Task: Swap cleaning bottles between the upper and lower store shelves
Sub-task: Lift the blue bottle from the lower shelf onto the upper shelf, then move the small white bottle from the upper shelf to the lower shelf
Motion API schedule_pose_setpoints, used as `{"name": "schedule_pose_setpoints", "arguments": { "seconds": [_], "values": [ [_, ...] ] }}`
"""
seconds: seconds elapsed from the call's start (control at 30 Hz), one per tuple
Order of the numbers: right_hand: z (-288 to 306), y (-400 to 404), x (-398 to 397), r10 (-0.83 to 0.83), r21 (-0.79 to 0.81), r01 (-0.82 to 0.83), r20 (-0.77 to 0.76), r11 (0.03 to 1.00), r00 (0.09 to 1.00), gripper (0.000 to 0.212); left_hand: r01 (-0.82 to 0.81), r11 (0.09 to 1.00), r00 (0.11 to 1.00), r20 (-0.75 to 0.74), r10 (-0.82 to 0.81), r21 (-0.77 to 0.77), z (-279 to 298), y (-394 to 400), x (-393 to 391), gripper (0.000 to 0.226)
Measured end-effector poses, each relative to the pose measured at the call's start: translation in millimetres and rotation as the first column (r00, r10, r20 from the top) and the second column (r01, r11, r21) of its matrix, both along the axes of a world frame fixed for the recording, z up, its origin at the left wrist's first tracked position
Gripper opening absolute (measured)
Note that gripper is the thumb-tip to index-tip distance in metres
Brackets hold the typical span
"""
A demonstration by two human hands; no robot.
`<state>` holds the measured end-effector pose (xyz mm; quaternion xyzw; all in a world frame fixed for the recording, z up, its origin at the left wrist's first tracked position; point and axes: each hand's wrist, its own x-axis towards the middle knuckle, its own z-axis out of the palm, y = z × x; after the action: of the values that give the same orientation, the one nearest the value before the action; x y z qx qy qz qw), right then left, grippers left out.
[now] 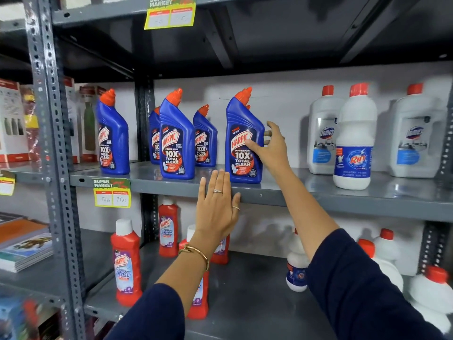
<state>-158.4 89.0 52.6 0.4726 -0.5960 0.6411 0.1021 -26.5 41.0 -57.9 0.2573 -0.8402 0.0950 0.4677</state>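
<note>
Several blue Harpic bottles with orange caps stand on the upper shelf (282,192). My right hand (270,146) wraps the rightmost blue Harpic bottle (241,133), thumb on its label and fingers behind it; the bottle stands upright on the shelf. My left hand (218,204) is flat and open, fingers together, in front of the shelf's edge just below that bottle. On the lower shelf (245,290) stand red Harpic bathroom cleaner bottles, such as the one at front left (127,261); others are partly hidden behind my left arm.
White Domex jugs (321,133) and a white Rin bottle (353,141) stand at the upper right. More white red-capped bottles (296,266) sit at the lower right. A grey upright post (51,143) and price tags (112,192) are at left, with books beyond.
</note>
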Motion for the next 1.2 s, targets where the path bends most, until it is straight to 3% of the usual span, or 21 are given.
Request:
{"name": "schedule_pose_setpoints", "arguments": {
  "seconds": [0.13, 0.27, 0.43, 0.6, 0.87, 1.2],
  "values": [
    [1, 28, -11, -0.162, -0.109, 0.151, -0.102, 0.982, 0.981, 0.04, 0.012, 0.999, 1.0, 0.022, -0.011, -0.033, 8, 15, -16, 0.062],
    [4, 64, -25, -0.392, -0.232, 0.34, -0.243, 0.912, 0.887, 0.02, 0.052, 0.997, 0.997, 0.053, -0.05, -0.048, 15, 35, -34, 0.066],
    [1, 100, -46, -0.665, -0.314, 0.591, -0.253, 0.743, 0.702, 0.014, 0.097, 0.995, 0.991, 0.093, -0.093, -0.035, 19, 59, -59, 0.065],
    [-4, 123, -66, -0.781, -0.092, 0.794, -0.279, 0.601, 0.559, 0.042, 0.159, 0.985, 0.985, 0.085, -0.153, -0.069, 28, 72, -77, 0.069],
    [-22, 132, -81, -0.668, 0.175, 0.685, -0.153, 0.707, 0.728, 0.086, 0.14, 0.988, 0.986, 0.099, -0.133, -0.071, 31, 78, -91, 0.076],
    [-29, 142, -65, -0.657, 0.148, 0.665, -0.103, 0.732, 0.747, 0.088, 0.17, 0.985, 0.976, 0.141, -0.165, -0.024, 30, 79, -86, 0.055]
  ]
}}
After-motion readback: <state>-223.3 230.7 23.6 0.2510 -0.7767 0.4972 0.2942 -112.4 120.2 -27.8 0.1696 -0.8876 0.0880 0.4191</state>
